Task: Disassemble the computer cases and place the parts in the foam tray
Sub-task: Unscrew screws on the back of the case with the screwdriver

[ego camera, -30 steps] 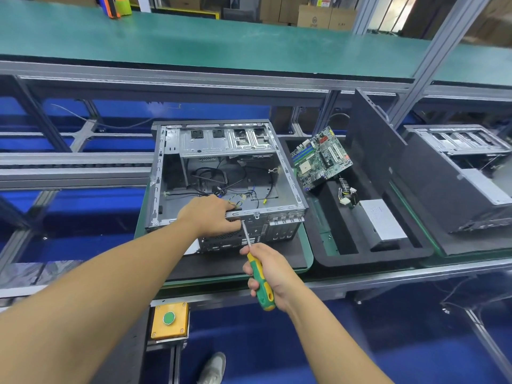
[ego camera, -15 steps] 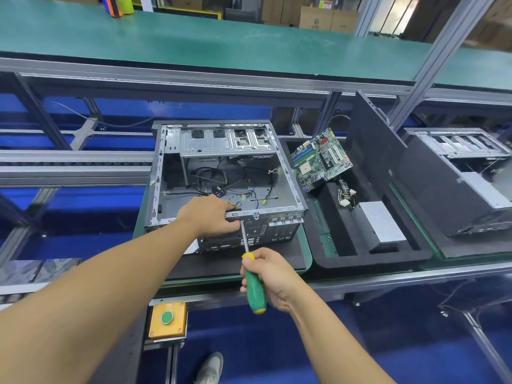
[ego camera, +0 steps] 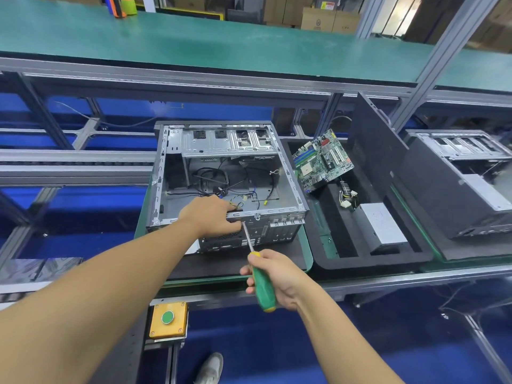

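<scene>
1 computer case point(ego camera: 210, 142), rim under left hand point(ego camera: 210, 217), screwdriver point(ego camera: 263, 286) in right hand point(ego camera: 282, 275)

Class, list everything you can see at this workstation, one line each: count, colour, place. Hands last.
open computer case: one, silver-grey, centre of view
foam tray: one, black, right of that case
motherboard: one, green, leaning at the tray's far left
power supply: one, silver, lying in the tray
side panel: one, dark grey, upright along the tray's right side
second case: one, dark grey, far right
screwdriver: one, green handle, tip at open case's near wall
button box: one, yellow with green button, low, in front of the open case
cardboard boxes: several, brown, far background
left hand: one, grips open case's near rim
right hand: one, holds the screwdriver handle
</scene>
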`<state>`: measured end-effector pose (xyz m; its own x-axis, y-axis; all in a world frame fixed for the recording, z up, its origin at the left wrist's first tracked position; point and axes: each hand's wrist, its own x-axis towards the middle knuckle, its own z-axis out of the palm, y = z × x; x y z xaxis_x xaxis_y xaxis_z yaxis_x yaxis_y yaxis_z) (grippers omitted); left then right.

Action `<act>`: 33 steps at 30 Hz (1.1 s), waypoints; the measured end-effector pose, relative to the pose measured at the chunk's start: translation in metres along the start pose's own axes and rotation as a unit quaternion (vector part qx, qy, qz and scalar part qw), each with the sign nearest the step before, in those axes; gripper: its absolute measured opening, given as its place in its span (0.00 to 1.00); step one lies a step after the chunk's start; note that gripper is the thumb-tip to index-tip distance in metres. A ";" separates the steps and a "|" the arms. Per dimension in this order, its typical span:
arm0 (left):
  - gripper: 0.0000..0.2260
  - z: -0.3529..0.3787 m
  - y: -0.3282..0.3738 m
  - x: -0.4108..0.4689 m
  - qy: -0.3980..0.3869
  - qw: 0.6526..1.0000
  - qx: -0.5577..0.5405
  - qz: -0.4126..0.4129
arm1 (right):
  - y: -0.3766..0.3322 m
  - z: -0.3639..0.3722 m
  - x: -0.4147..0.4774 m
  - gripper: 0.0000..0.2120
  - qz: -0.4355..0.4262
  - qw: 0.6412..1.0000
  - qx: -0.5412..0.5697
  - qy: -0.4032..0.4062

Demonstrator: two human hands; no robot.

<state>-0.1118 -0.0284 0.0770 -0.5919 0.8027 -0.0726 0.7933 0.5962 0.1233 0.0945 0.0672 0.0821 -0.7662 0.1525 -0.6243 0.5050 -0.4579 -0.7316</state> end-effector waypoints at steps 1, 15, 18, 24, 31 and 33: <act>0.25 0.000 0.000 0.000 -0.002 1.000 0.001 0.002 | 0.001 0.001 0.000 0.06 -0.008 1.000 -0.010 0.010; 0.23 0.004 -0.002 -0.002 0.029 0.999 0.006 0.027 | 0.011 0.007 0.009 0.07 -0.025 0.999 -0.015 0.022; 0.23 0.004 -0.002 -0.002 0.031 0.999 0.005 0.027 | 0.012 0.007 0.012 0.09 -0.030 0.998 -0.025 0.042; 0.24 0.004 -0.001 -0.002 0.028 0.999 -0.001 0.025 | 0.008 0.008 0.013 0.10 -0.012 0.999 -0.006 0.034; 0.21 0.002 0.000 -0.007 0.053 0.997 -0.050 0.036 | 0.008 0.005 0.013 0.10 -0.025 0.999 0.001 0.030; 0.20 0.003 0.000 -0.012 0.081 0.992 -0.076 0.052 | 0.010 0.004 0.014 0.07 -0.042 0.999 -0.016 0.028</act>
<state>-0.1040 -0.0383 0.0754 -0.5332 0.8393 0.1064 0.8277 0.4916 0.2705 0.0867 0.0611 0.0672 -0.7833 0.2389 -0.5739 0.4528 -0.4134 -0.7900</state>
